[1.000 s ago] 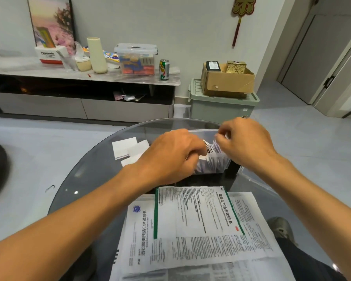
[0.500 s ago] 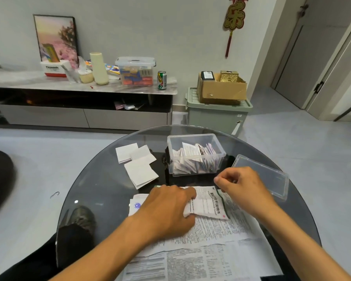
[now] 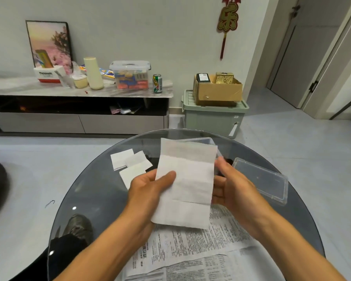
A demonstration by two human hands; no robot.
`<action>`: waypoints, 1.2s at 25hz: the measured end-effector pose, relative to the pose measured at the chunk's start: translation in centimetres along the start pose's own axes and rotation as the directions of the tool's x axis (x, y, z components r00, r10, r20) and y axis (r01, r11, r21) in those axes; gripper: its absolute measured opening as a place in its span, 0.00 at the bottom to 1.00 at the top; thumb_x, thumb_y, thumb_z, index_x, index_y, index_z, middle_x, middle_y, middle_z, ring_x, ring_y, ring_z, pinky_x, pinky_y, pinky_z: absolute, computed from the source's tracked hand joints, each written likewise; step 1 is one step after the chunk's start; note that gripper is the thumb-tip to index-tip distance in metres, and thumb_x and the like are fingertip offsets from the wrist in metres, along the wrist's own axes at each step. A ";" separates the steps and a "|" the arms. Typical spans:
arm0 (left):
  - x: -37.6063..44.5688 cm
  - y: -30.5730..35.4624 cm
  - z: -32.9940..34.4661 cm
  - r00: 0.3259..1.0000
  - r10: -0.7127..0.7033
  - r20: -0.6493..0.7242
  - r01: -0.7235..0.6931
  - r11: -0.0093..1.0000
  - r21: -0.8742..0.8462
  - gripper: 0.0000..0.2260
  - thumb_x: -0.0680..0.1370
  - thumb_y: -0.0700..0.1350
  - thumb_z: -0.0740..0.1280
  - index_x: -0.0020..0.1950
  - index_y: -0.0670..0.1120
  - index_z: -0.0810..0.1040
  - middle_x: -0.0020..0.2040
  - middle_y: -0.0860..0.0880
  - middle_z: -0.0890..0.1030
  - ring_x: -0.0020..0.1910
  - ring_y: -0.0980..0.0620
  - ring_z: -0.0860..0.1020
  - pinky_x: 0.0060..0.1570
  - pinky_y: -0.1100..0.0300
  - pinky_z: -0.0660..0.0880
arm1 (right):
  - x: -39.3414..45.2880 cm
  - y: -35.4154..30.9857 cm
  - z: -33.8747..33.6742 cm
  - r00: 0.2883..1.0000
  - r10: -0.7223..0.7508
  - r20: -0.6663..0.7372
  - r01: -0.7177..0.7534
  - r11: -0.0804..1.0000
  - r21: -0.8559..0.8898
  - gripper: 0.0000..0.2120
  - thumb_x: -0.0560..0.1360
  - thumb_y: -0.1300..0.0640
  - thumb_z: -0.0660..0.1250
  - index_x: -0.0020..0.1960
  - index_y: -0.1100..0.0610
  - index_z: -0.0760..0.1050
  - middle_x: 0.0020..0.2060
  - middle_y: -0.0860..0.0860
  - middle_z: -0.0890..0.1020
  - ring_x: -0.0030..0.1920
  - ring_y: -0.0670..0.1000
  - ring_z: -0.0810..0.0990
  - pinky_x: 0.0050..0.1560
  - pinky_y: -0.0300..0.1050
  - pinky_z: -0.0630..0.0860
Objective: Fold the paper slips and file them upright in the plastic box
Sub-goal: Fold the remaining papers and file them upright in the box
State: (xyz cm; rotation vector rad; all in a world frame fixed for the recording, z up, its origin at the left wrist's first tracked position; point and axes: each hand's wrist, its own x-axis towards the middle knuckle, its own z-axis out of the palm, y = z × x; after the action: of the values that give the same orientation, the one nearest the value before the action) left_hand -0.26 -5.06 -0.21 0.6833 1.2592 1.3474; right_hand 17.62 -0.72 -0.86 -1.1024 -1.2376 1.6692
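The left hand (image 3: pixel 150 189) and right hand (image 3: pixel 231 189) each grip a side of the paper slip (image 3: pixel 185 183), raised before the plastic box (image 3: pixel 208 141). Step: folding. Next, likely crease along existing lines.

Grey wall (image 3: pixel 170 37), tiled floor (image 3: pixel 292 138), low cabinet (image 3: pixel 79 122)

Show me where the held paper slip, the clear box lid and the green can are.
paper slip (image 3: pixel 187 179), head view, middle of the sheet
clear box lid (image 3: pixel 261 179), head view, flat top
green can (image 3: pixel 157 83), head view, side wall
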 end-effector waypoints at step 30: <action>1.0 -1.3 -0.3 0.972 0.086 0.221 -0.122 0.980 0.157 0.17 0.69 0.35 0.77 0.56 0.48 0.82 0.47 0.44 0.85 0.42 0.47 0.82 0.38 0.58 0.77 | -1.1 -0.2 0.9 0.991 -0.123 -0.053 0.115 0.983 -0.142 0.06 0.77 0.60 0.68 0.49 0.59 0.83 0.42 0.60 0.86 0.37 0.55 0.83 0.34 0.46 0.78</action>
State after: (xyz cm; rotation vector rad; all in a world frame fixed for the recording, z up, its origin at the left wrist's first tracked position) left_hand -0.32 -4.47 -1.71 0.9994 1.1858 1.2230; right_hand 17.12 -1.94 -0.36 -1.1307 -1.3691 1.4682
